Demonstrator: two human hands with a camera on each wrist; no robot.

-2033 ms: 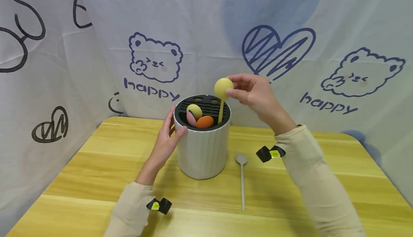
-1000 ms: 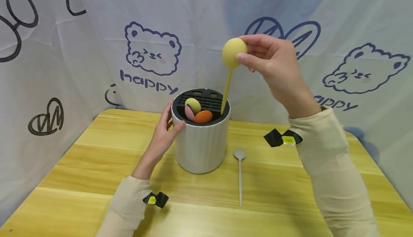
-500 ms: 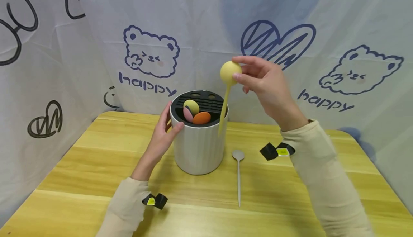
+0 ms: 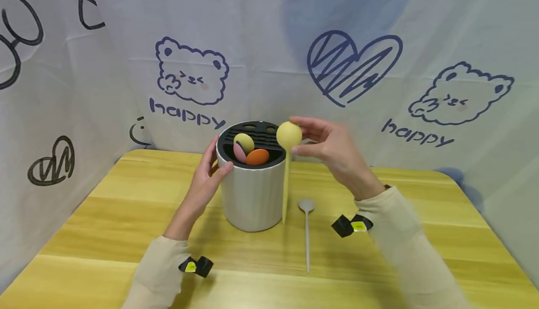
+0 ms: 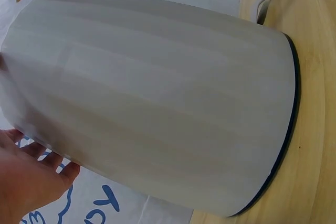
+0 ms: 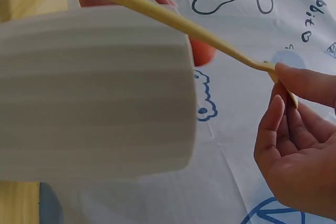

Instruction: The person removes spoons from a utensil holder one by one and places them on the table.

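In the head view my right hand [image 4: 334,150] pinches a yellow spoon [image 4: 289,134] by its round bowl, thumb on one side and fingers on the other. The spoon's handle points down along the right side of a white ribbed utensil holder [image 4: 252,199] with a black slotted top. My left hand [image 4: 204,183] grips the holder's left side near the rim, its thumb at the front. Inside the holder stand another yellow spoon [image 4: 244,141], a pink utensil [image 4: 239,152] and an orange utensil [image 4: 257,157]; their lower parts are hidden.
A grey spoon [image 4: 306,204] lies on the wood-grain table [image 4: 236,271] to the right of the holder, handle toward me. A white printed cloth [image 4: 261,42] hangs behind the table and along its left side.
The right hand has raised the yellow spoon out of the holder, then lowered it outside the holder's right side. My left hand keeps its grip on the holder, and the grey spoon stays put.
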